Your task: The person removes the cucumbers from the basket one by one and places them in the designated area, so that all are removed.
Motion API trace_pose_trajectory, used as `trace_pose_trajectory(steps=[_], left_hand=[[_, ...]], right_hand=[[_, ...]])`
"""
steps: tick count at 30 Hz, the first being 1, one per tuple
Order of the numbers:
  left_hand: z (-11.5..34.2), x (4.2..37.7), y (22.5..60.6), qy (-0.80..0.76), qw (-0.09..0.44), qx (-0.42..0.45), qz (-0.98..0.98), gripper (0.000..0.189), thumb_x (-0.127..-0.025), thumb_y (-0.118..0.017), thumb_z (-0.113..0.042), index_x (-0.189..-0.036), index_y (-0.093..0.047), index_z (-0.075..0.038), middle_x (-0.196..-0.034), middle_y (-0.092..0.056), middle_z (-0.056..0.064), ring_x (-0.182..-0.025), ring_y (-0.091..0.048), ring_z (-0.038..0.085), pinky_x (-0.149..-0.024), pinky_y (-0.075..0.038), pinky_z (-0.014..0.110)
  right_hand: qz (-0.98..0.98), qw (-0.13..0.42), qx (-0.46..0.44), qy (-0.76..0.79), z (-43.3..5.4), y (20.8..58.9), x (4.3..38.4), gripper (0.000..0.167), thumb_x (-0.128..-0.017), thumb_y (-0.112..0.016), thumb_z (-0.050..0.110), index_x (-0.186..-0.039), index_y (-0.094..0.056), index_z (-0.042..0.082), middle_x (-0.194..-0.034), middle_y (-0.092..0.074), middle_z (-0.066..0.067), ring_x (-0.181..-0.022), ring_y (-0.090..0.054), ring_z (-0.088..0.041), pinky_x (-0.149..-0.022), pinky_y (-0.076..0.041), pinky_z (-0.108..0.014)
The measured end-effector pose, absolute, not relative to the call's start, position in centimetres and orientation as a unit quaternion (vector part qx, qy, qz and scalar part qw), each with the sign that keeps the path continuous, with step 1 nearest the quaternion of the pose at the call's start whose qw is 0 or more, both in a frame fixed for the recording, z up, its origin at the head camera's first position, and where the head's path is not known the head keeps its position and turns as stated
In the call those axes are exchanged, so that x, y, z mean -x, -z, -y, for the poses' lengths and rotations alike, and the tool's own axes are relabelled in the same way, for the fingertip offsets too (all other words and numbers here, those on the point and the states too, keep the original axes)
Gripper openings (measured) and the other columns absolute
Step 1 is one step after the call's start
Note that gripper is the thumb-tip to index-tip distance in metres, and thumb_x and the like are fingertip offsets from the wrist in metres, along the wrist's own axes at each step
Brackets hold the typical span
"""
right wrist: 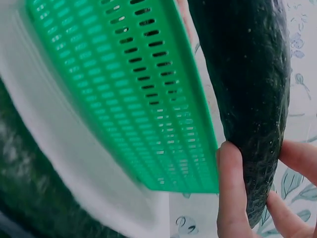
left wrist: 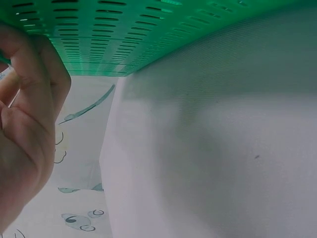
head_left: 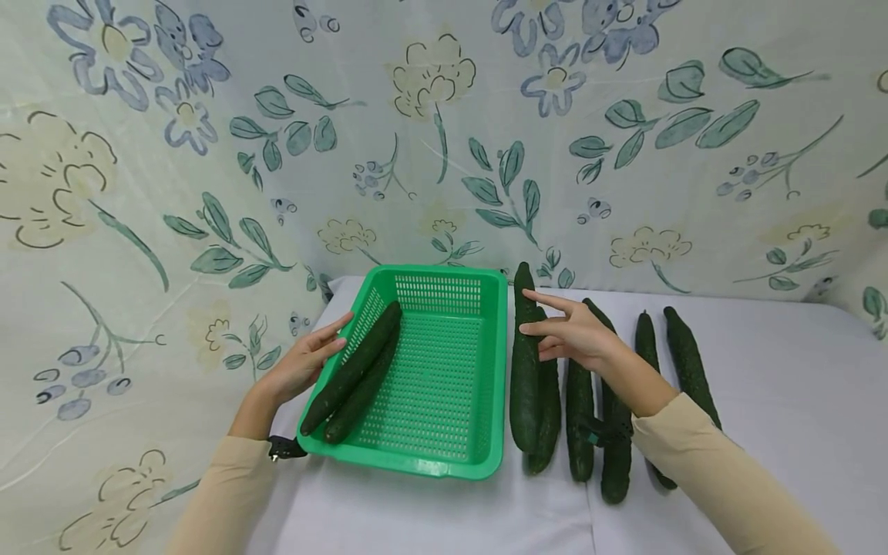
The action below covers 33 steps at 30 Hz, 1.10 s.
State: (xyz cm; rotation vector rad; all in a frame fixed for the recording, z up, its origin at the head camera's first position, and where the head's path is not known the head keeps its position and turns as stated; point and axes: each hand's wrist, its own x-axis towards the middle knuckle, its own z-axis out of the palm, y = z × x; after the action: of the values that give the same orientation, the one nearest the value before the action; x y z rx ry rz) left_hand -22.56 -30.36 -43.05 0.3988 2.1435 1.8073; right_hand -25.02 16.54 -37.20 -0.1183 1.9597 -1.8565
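Note:
A green perforated plastic basket (head_left: 423, 468) stands on the white-covered table, tilted slightly toward me. Two dark green cucumbers (head_left: 352, 371) lie side by side along its left wall. My left hand (head_left: 294, 371) grips the basket's left rim; in the left wrist view its fingers (left wrist: 32, 74) lie against the slotted side wall. Just right of the basket, my right hand (head_left: 579, 333) pinches a long cucumber (head_left: 525, 401) near its far end. The right wrist view shows fingertips on both sides of that cucumber (right wrist: 242, 59), which is held up beside the basket wall.
Several more cucumbers (head_left: 580, 416) lie in a row on the white cloth (head_left: 784, 385) to the right, partly under my right forearm. One cucumber (head_left: 551, 416) is half hidden behind the held one. A floral curtain (head_left: 444, 154) hangs along the back and left.

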Motion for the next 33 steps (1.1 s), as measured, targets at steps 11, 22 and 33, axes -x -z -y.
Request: trace_pose_trajectory(steps=[11, 22, 33], left_hand=[[30.4, 22.5, 43.1, -0.642, 0.161, -0.142, -0.736, 0.056, -0.11, -0.042, -0.023, -0.161, -0.022, -0.021, -0.161, -0.021, 0.016, -0.104, -0.057, 0.004, -0.077, -0.05, 0.021], [30.5, 22.5, 43.1, -0.631, 0.152, -0.14, -0.748, 0.055, -0.11, -0.043, -0.023, -0.161, -0.023, -0.022, -0.157, -0.027, 0.018, -0.055, -0.041, 0.0, -0.054, -0.039, 0.019], [30.5, 22.4, 42.9, -0.626, 0.144, -0.141, -0.753, 0.055, -0.109, -0.044, -0.021, -0.16, -0.025, -0.02, -0.127, -0.051, 0.015, -0.043, -0.03, 0.008, -0.044, -0.031, 0.028]], right_hand=[[-0.717, 0.214, 0.037, 0.662, -19.2, 37.9, 24.8, 0.082, -0.092, -0.074, 0.012, -0.159, -0.029, 0.019, -0.083, -0.065, -0.005, -0.06, -0.062, -0.016, -0.068, -0.058, -0.037], [-0.729, 0.212, 0.058, 0.648, -22.8, 38.6, 24.7, 0.083, -0.094, -0.072, 0.015, -0.161, -0.023, 0.021, -0.093, -0.066, -0.005, -0.065, -0.061, -0.014, -0.071, -0.058, -0.038], [-0.742, 0.195, 0.094, 0.634, -25.8, 39.7, 24.5, 0.079, -0.096, -0.068, 0.012, -0.161, -0.023, 0.017, -0.083, -0.055, -0.004, -0.07, -0.056, -0.014, -0.069, -0.057, -0.039]])
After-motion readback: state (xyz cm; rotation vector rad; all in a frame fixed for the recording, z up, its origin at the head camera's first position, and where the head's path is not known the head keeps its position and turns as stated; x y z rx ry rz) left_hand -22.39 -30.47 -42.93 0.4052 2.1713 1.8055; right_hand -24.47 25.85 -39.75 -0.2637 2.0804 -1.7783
